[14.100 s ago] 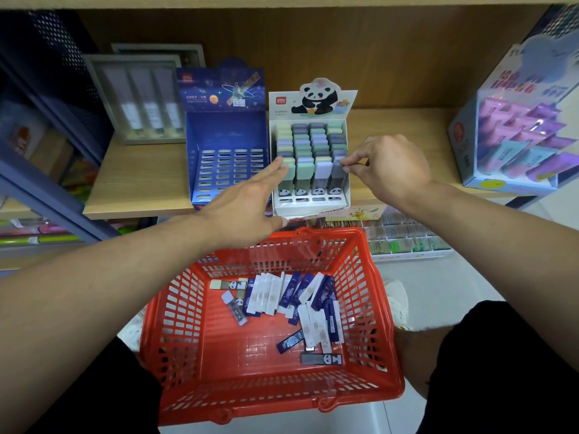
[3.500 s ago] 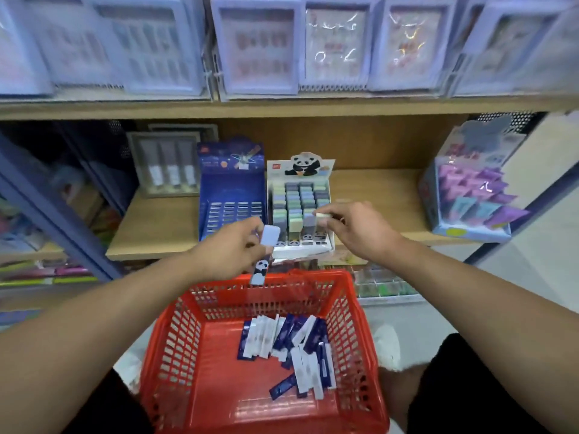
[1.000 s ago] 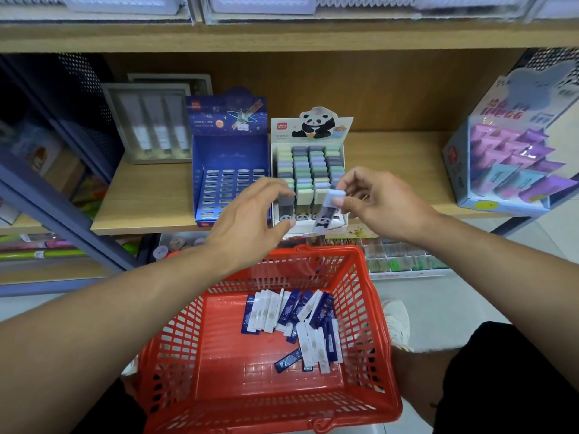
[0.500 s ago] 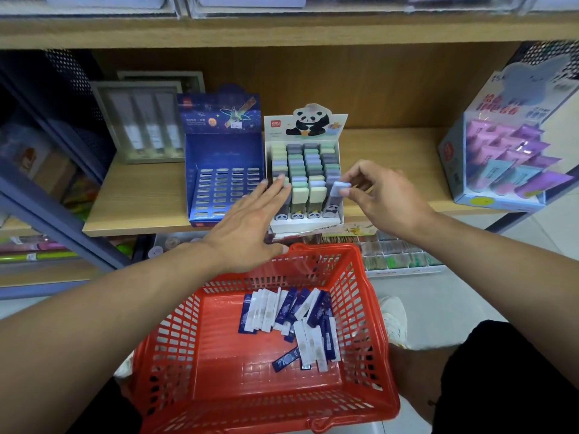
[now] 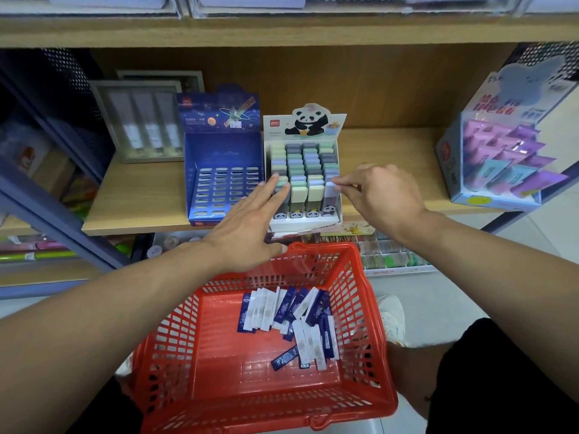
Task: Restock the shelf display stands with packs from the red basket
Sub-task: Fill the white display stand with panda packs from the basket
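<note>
A white panda display stand point(image 5: 303, 222) on the wooden shelf is filled with pastel packs. My right hand point(image 5: 380, 195) pinches the top of a lilac panda pack point(image 5: 330, 198) standing in the stand's front right slot. My left hand point(image 5: 250, 220) is stretched flat, its fingertips touching the packs at the stand's front left. To the left stands a blue display stand point(image 5: 223, 170) with all its slots bare. Below, the red basket point(image 5: 219, 386) holds several blue and white packs point(image 5: 294, 321).
A grey boxed set point(image 5: 144, 120) stands behind and left of the blue stand. A pale blue box of purple packets point(image 5: 501, 161) sits at the shelf's right end. A lower shelf shows trays of small items point(image 5: 388, 258). My shoe point(image 5: 391, 317) is beside the basket.
My right hand has lowered the lilac pack into the front right slot of the panda stand. My left hand has flattened against the stand's front left packs.
</note>
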Motion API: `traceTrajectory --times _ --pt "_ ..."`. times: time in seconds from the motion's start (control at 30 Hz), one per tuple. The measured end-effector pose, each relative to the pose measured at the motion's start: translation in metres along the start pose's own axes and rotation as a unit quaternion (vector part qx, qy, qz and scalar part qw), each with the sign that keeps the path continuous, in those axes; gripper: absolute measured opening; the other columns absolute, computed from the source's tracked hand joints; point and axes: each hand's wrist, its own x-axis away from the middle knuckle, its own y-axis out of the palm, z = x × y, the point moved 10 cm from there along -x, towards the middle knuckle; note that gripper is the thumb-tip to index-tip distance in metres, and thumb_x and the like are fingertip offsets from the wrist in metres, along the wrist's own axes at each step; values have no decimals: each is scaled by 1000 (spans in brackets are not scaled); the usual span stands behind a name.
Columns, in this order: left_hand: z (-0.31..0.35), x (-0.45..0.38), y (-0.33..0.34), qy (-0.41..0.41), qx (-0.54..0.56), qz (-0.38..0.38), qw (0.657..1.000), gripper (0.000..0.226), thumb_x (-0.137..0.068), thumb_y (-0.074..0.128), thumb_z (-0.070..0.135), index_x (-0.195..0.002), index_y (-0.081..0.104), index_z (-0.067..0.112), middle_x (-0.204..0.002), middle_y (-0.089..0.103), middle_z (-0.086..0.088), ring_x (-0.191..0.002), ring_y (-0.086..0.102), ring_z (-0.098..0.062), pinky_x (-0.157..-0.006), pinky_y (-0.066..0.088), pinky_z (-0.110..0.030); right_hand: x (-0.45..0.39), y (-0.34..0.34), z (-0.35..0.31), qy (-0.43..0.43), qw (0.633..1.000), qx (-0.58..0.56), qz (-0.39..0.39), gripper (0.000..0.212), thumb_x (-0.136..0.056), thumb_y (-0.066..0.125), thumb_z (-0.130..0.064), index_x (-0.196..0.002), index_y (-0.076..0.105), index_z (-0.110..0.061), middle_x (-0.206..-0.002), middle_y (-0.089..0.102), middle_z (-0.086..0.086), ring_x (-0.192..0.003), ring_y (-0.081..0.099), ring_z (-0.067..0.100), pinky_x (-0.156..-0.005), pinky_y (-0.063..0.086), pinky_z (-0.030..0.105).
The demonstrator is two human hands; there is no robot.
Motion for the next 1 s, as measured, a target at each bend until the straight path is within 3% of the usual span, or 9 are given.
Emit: traceTrajectory --times 0.1,0.23,0.33,0.37,0.43,0.47,0.53,0.63,1.0 --pt "0 1 0 -3 -5 -2 1000 109 -90 70 45 -159 -12 31 -163 -27 13 -153 -15 -10 -126 9 -40 0 0 0 1 996 85 -10 28 -102 48 -47 -115 72 -41 -107 71 -11 -88 66 20 -55 30 28" --pt "0 0 1 -4 -12 -3 1000 109 -90 70 43 -159 -13 31 -163 -27 12 -153 -16 -10 -126 8 -41 3 11 -1 7 987 157 -33 40 -104 33 -48 -110 70 -32 -107 71 -9 -82 68 21 -53 38 28" --pt "0 -1 1 0 -21 2 1000 109 -90 70 43 -159 -14 30 -163 -27 11 -153 -18 -10 -126 5 -39 7 6 -10 -1 984 176 -26 33 -103 39 -38 -126 62 -30 -115 67 -8 -89 68 20 -58 47 27" --pt "0 -1 2 1 -26 3 1000 109 -90 69 43 -159 -14 30 -163 -28 11 -152 -19 -10 -126 2 -39 8 6 -14 -9 986 166 -30 37 -101 45 -30 -136 55 -27 -126 62 -5 -102 65 21 -64 49 30" --pt "1 -3 2 6 -42 8 999 108 -91 68 44 -158 -16 28 -162 -30 10 -151 -23 -10 -126 -3 -36 12 13 -23 -14 988 140 -67 62 -96 50 -20 -154 30 -16 -154 39 4 -137 42 24 -94 48 40" --pt "1 -4 2 11 -52 11 999 108 -91 67 44 -158 -17 26 -162 -31 9 -150 -25 -10 -125 -6 -36 14 19 -25 -9 987 129 -90 73 -94 49 -18 -158 16 -12 -162 24 7 -147 26 25 -110 38 43" --pt "4 -9 0 23 -75 20 997 108 -92 65 46 -158 -18 22 -163 -30 6 -149 -29 -10 -125 -8 -36 16 32 -25 6 984 118 -133 85 -91 48 -15 -159 -3 -9 -167 1 8 -154 2 25 -124 14 41" --pt "8 -17 -5 21 -85 30 996 107 -92 63 47 -158 -16 18 -165 -25 4 -150 -27 -12 -125 -8 -38 15 46 -24 14 980 104 -167 93 -87 52 -14 -158 -8 -9 -167 -9 8 -154 -7 24 -125 3 40" --pt "21 -30 -8 5 -129 68 989 106 -88 67 43 -160 -4 13 -168 -3 -5 -155 -11 -22 -126 -6 -41 3 51 -29 41 976 110 -182 101 -84 61 -23 -158 -6 -6 -167 -1 10 -154 -2 30 -125 9 45"
